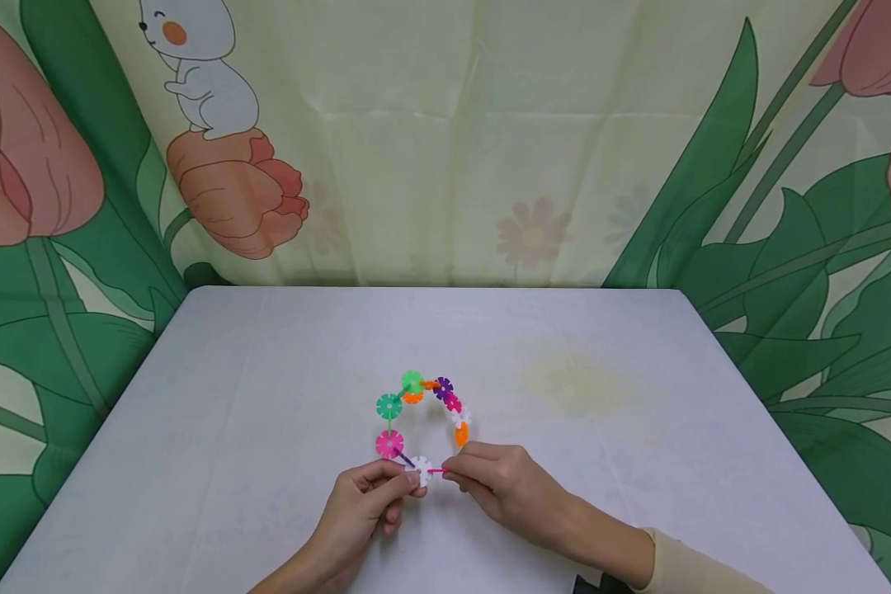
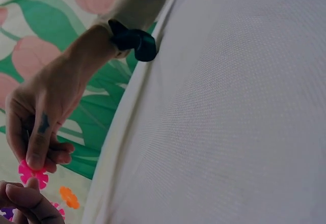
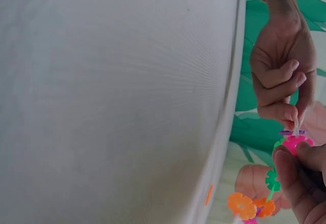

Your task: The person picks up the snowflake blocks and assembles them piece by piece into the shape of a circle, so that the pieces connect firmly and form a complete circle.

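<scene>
A chain of colourful notched plastic discs curves in an open ring above the white table. My left hand (image 1: 367, 499) pinches a white disc (image 1: 421, 469) at the chain's near end, joined by a dark edge-on disc to a pink disc (image 1: 389, 444). With thumb and fingertips, my right hand (image 1: 516, 491) holds another pink disc (image 3: 298, 143), which appears edge-on against the white one in the head view. In the right wrist view, the left hand (image 3: 282, 71) grips the white piece right at that pink disc. The chain's other end, an orange disc (image 1: 462, 434), hangs just above my right fingers.
Teal (image 1: 389, 405), green (image 1: 412, 381) and purple (image 1: 443, 388) discs form the far part of the chain. The white table (image 1: 193, 462) spreads around the hands, with a faint yellowish patch to the right. A curtain (image 1: 431, 165) printed with tulips hangs behind the table.
</scene>
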`<state>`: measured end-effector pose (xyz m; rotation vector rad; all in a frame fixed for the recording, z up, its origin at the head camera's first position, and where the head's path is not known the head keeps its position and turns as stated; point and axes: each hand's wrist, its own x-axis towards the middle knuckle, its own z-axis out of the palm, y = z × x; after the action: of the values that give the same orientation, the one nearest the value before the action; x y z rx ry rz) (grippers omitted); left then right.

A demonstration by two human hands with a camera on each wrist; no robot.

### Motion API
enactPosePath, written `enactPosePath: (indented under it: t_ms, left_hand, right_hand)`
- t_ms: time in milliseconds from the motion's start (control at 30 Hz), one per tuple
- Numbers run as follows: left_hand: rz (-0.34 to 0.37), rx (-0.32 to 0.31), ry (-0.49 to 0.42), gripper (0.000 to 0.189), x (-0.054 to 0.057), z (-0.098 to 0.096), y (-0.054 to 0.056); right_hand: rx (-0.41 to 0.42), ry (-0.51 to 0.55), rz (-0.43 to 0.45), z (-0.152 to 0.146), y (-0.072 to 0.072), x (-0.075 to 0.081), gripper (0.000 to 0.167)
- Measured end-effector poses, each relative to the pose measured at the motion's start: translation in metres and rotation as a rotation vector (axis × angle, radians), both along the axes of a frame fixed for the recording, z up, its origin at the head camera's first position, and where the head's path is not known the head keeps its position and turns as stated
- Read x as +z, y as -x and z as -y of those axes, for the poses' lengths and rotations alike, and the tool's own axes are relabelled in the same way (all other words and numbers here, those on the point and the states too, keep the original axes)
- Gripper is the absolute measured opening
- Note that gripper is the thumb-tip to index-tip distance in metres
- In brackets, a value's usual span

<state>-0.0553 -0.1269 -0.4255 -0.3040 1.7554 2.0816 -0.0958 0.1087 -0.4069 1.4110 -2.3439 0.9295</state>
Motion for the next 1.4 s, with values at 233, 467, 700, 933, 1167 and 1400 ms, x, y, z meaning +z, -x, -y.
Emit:
enactPosePath:
  t_ms: [233,467,700,933,1167,1400]
  left_hand:
    - [-0.007,-0.013,-0.004,0.015,-0.001,0.001,-0.001]
    - [-0.002,-0.028,0.007,0.016,-0.002,0.002,0.0]
    - [-0.008,-0.026,0.009,0.016,0.0,0.003,0.0]
    - [-0.022,0.025,0.01,0.018,0.002,0.004,0.0]
    - [-0.036,0.116,0.028,0.027,0.004,0.005,0.0]
    - [-0.043,0.209,0.021,0.022,0.011,0.011,0.004]
  right_hand:
    - [0.003,-0.003,-0.008,0.0,-0.001,-0.002,0.03]
    - [0.025,-0.007,-0.02,0.001,-0.001,-0.001,0.032]
    - [0.005,0.012,-0.047,0.004,-0.001,-0.002,0.031]
    - [-0.04,0.053,-0.047,0.01,-0.001,0.0,0.024]
    - [-0.075,0.096,0.115,0.011,0.008,-0.001,0.031]
    - [-0.136,-0.026,0.485,0.004,0.032,-0.007,0.012]
